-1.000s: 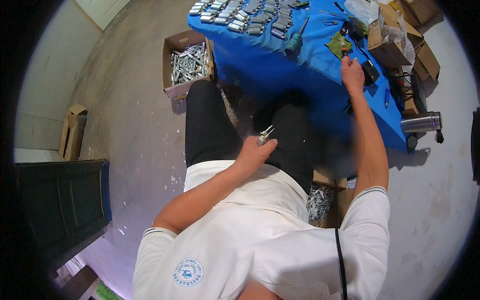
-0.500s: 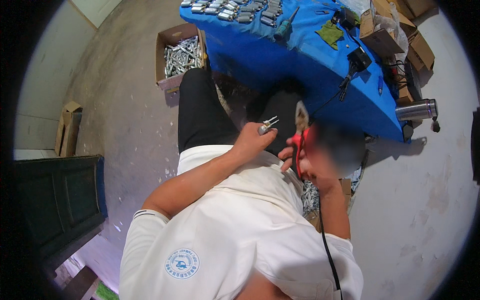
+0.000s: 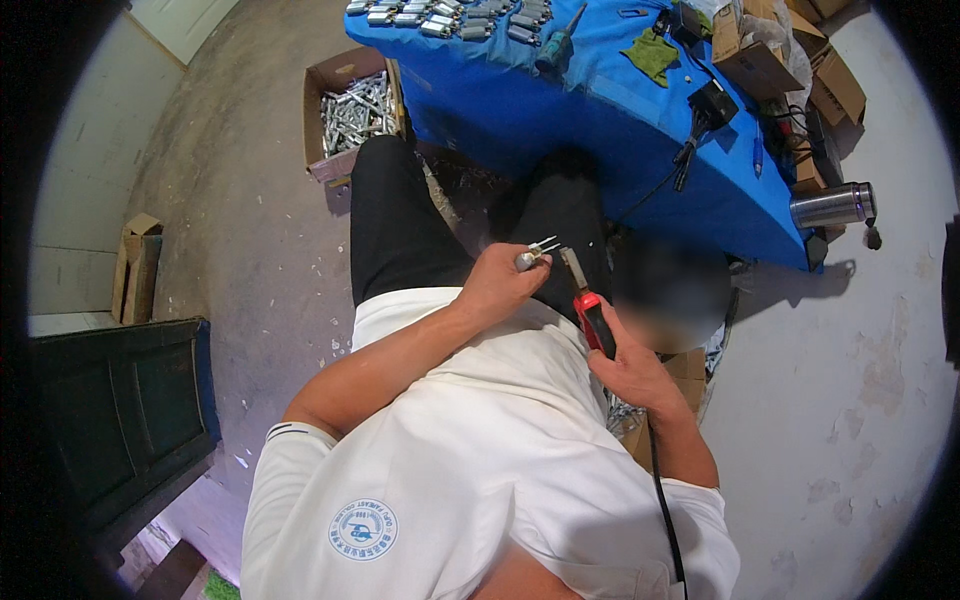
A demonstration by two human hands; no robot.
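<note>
My left hand [image 3: 497,286] is closed on a small silver-grey cylindrical part [image 3: 524,262] with two thin metal prongs pointing right, over my lap. To the right, my right hand [image 3: 632,366] is wrapped round red-and-black-handled pliers [image 3: 592,318]. The metal jaws tilt up and left, and their tip sits just beside the prongs. Whether the jaws touch the prongs cannot be made out. A black cord [image 3: 662,510] hangs down by my right forearm.
Ahead, a blue-covered table [image 3: 560,115] bears rows of metal cylinders [image 3: 440,25], a teal-handled screwdriver [image 3: 553,48], a green cloth [image 3: 652,56] and a black adapter [image 3: 713,103]. A steel flask [image 3: 832,204] is at its right corner. A cardboard box [image 3: 312,130] holds metal parts.
The pliers have swung left and down, bringing their jaws close to the prongs of the part. My left hand has stayed nearly in place, still holding it.
</note>
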